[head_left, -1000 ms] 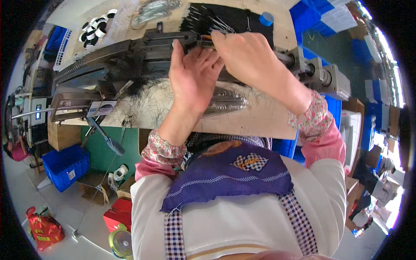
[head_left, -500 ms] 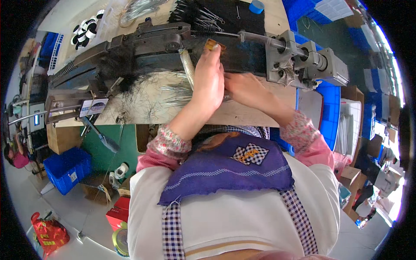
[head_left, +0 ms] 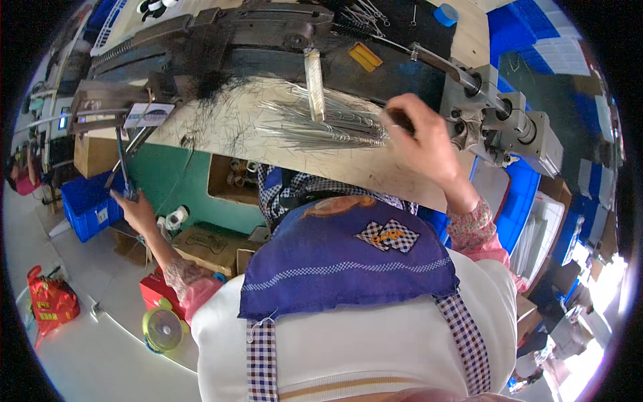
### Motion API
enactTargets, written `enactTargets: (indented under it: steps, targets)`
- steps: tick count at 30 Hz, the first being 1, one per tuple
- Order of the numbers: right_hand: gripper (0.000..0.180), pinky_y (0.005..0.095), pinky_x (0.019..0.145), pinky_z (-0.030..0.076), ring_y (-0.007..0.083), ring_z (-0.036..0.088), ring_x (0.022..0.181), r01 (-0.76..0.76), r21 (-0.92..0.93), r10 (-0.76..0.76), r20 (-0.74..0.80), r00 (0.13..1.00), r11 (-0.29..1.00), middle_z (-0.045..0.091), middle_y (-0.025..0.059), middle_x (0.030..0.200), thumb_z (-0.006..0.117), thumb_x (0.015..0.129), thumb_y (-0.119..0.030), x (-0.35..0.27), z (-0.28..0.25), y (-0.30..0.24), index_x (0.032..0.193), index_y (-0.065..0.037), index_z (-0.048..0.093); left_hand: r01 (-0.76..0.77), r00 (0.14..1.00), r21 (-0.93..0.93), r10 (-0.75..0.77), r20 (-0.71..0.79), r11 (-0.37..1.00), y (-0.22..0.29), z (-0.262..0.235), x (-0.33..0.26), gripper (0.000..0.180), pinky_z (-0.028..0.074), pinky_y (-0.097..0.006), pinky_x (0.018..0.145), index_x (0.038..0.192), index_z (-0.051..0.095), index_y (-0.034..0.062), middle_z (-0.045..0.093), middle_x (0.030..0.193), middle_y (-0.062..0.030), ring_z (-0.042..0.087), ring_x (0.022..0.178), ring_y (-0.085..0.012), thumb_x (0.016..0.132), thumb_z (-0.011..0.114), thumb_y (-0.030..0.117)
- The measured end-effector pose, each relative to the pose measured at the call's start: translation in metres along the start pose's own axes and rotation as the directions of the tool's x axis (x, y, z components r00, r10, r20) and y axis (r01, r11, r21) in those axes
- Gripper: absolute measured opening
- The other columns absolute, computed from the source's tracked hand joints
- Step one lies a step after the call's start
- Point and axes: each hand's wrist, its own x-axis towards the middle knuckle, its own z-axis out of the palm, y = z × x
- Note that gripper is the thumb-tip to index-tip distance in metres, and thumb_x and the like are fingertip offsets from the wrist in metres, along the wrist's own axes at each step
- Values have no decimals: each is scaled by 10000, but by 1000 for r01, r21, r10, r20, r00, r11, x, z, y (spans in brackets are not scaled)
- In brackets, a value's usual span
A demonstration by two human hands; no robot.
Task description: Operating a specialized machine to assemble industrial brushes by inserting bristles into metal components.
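Note:
Low on the left, my left hand (head_left: 139, 213) is closed round the grey-blue handle (head_left: 130, 193) of a lever hanging from the metal machine. My right hand (head_left: 425, 141) is over the right part of the bench, its fingers curved and thumb apart; I see nothing held in it. It is beside the right end of a bundle of thin twisted metal wires (head_left: 335, 124) lying on the wooden bench. A pale, wrapped bar (head_left: 314, 84) reaches down from the machine over the wires. A yellow-brown folded piece (head_left: 365, 57) lies on the dark machine bed.
The long machine arm (head_left: 261, 30) crosses the far side of the bench (head_left: 228, 151). At right stands a metal clamp-and-shaft unit (head_left: 502, 114). Black bristles (head_left: 214, 84) litter the wood. A blue bin (head_left: 94, 208), green fan (head_left: 164, 328) and red bag (head_left: 52, 301) are at left.
My hands have parted: the left went down-left onto the lever handle, the right moved right. The lever has swung left. The yellow-brown piece, earlier under my fingers, lies uncovered.

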Motion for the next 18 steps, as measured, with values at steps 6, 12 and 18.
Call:
enactTargets:
  steps: [6,12,18]
  targets:
    - [103,218,656,425,58,492,745,-138,174,201,-433,879,975,565,-1,822,614,901,-83,-12,-43,-16,972,-14,586,-218,975,-161,208,-79,962,81,15,-60,788,424,-470,930,1436,267,-13,526,1228,-290,525,1146,-403,836,672,298]
    - [117,211,664,462,55,538,712,-37,339,104,-183,978,940,611,1,845,601,912,-94,22,-31,-66,994,-11,601,-351,509,-936,846,-158,36,246,-84,-164,576,286,-422,1070,1365,376,-34,380,1408,-235,382,1296,-336,893,613,196]
    - [186,236,692,501,81,619,752,85,3,-83,-199,977,996,679,49,892,614,912,-145,57,-36,-63,1033,-5,631,261,115,-884,897,427,387,260,-75,-131,271,473,-284,793,1115,515,-9,528,954,-80,566,898,-148,997,437,223]
